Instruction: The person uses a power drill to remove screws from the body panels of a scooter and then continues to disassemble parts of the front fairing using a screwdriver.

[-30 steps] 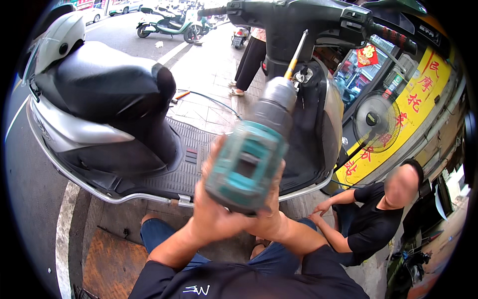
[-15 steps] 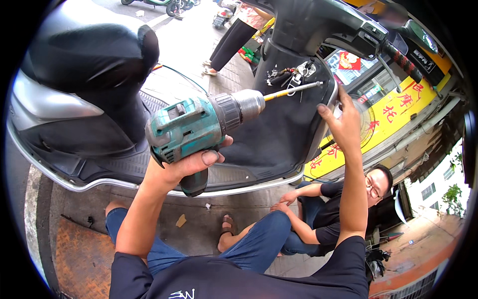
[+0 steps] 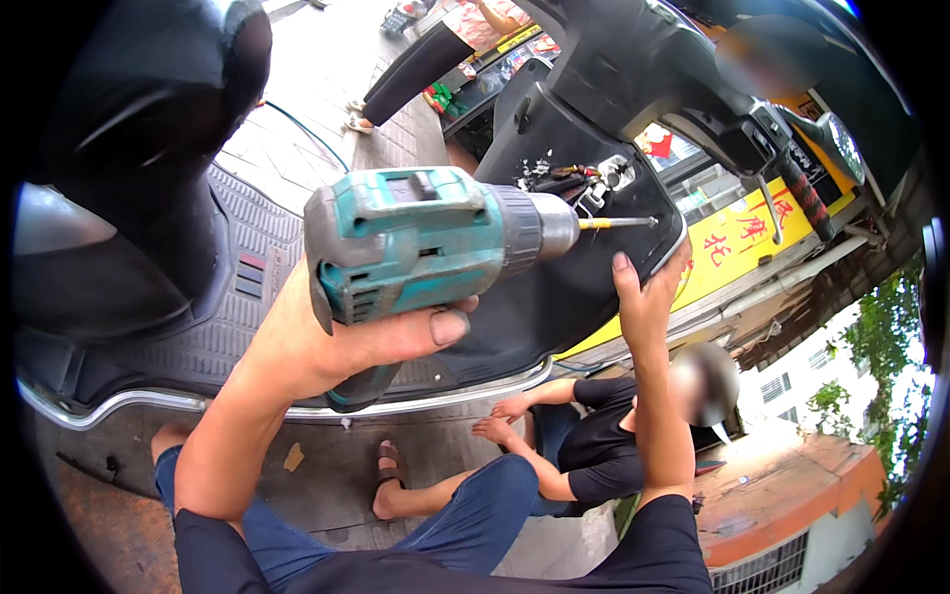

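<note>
My left hand (image 3: 371, 346) is wrapped round the grip of a teal and black cordless drill (image 3: 411, 238), thumb along its side. A long driver bit (image 3: 618, 224) with a yellow sleeve points right from the chuck. Its tip lies at the right edge of the scooter's black inner front panel (image 3: 505, 317), seemingly at a screw there; contact is hard to confirm. My right hand (image 3: 648, 302) holds that panel edge just below the tip, thumb on the near side, other fingers partly hidden behind. Keys (image 3: 591, 193) hang at the ignition beyond the bit.
The black seat (image 3: 148, 129) rises at left above the ribbed footboard (image 3: 267, 262). Handlebar grip (image 3: 807, 193) and brake lever (image 3: 772, 213) jut out at upper right. Another person (image 3: 609, 445) crouches close by at lower right; someone else (image 3: 421, 69) stands beyond the scooter.
The view has shifted, and the drill appears nearer and larger. The bit's tip has come to the panel's edge, and less of the bit shows clear. My right hand stays on the edge.
</note>
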